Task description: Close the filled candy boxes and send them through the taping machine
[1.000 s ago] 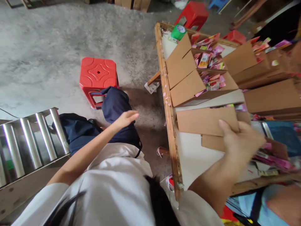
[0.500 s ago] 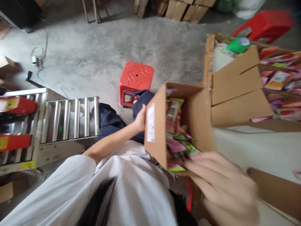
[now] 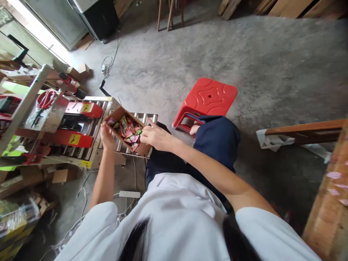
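Note:
An open cardboard box (image 3: 119, 113) holds a pile of small pink, red and green packets (image 3: 129, 130). It is over the near end of the roller conveyor (image 3: 144, 116); whether it rests on the rollers I cannot tell. My left hand (image 3: 107, 136) grips the box's left side, its fingers partly hidden behind the wall. At the opposite side, my right hand (image 3: 155, 137) holds the box by its right edge, with curled fingertips close to the packets.
Beyond the box, a sealing machine with red side parts (image 3: 81, 139) sits on the conveyor line, and red-handled scissors (image 3: 46, 99) lie on it. A red plastic stool (image 3: 209, 95) stands ahead of my legs. A power strip (image 3: 129, 194) and cables are on the floor, lower left.
The box has moved left from beside the packet-filled bins to the conveyor. My right hand has gone from the packets to the box's edge. The view has swung left.

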Demonstrator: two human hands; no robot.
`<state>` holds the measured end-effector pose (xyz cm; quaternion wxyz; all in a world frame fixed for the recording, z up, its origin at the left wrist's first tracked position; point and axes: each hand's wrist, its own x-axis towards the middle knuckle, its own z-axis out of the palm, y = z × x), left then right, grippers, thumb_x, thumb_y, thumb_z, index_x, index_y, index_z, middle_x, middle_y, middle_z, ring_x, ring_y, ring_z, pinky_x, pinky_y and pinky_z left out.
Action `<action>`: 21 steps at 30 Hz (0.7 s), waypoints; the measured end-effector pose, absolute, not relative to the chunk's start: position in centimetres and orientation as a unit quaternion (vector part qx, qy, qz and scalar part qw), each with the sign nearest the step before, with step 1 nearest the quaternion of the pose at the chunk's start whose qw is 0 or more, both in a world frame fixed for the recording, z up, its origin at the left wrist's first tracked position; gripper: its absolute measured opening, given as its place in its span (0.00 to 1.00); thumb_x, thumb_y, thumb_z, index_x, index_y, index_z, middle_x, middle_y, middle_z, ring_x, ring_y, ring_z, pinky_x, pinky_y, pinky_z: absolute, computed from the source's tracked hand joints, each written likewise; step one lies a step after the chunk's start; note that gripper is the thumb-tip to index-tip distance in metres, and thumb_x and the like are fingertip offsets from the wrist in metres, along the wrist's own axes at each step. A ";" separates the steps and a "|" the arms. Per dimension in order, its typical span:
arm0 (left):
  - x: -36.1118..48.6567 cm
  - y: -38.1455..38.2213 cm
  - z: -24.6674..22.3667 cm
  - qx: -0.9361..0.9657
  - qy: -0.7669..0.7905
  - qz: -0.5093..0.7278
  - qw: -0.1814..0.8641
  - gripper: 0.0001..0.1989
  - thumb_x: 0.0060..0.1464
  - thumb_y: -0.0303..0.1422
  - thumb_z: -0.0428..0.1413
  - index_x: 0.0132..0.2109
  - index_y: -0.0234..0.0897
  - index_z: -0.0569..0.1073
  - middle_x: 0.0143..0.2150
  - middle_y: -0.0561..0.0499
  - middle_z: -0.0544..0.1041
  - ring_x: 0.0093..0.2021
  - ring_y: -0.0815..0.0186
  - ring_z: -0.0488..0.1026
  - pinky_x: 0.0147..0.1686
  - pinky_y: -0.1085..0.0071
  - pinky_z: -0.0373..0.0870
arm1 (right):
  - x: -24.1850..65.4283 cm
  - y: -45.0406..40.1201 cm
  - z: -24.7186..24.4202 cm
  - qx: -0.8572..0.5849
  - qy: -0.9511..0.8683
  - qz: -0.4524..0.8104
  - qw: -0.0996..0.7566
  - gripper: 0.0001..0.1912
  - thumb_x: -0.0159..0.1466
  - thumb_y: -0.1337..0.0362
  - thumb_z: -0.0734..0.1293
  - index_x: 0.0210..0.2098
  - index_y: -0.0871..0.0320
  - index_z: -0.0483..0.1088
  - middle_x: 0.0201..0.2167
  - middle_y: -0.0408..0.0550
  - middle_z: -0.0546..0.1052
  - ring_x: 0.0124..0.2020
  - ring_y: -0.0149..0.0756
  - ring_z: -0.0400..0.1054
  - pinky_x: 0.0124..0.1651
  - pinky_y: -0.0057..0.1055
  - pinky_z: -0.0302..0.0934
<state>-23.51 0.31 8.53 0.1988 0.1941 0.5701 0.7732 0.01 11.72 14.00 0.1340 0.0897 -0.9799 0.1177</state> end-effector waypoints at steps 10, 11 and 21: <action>-26.1 -2.2 10.2 0.404 0.616 0.667 0.112 0.10 0.50 0.31 0.55 0.37 0.39 0.81 0.42 0.49 0.79 0.46 0.61 0.76 0.51 0.65 0.72 | -7.6 6.7 11.7 -0.084 -0.969 0.206 0.106 0.31 0.71 0.57 0.61 0.67 0.68 0.56 0.70 0.65 0.56 0.72 0.53 0.46 0.73 0.53 0.40; -26.4 -2.6 10.5 0.413 0.630 0.643 0.138 0.13 0.49 0.30 0.53 0.39 0.39 0.81 0.40 0.49 0.80 0.44 0.61 0.76 0.49 0.65 0.73 | -8.7 6.6 11.1 -0.094 -0.970 0.206 0.086 0.29 0.71 0.59 0.61 0.66 0.70 0.58 0.68 0.66 0.58 0.71 0.54 0.49 0.73 0.53 0.42; -25.9 1.4 11.7 0.440 0.824 0.348 0.075 0.22 0.53 0.29 0.48 0.51 0.33 0.79 0.37 0.43 0.80 0.42 0.53 0.76 0.50 0.56 0.70 | -7.6 7.1 10.9 -0.058 -0.877 0.392 0.271 0.23 0.69 0.75 0.51 0.58 0.61 0.68 0.60 0.54 0.71 0.66 0.36 0.58 0.71 0.39 0.52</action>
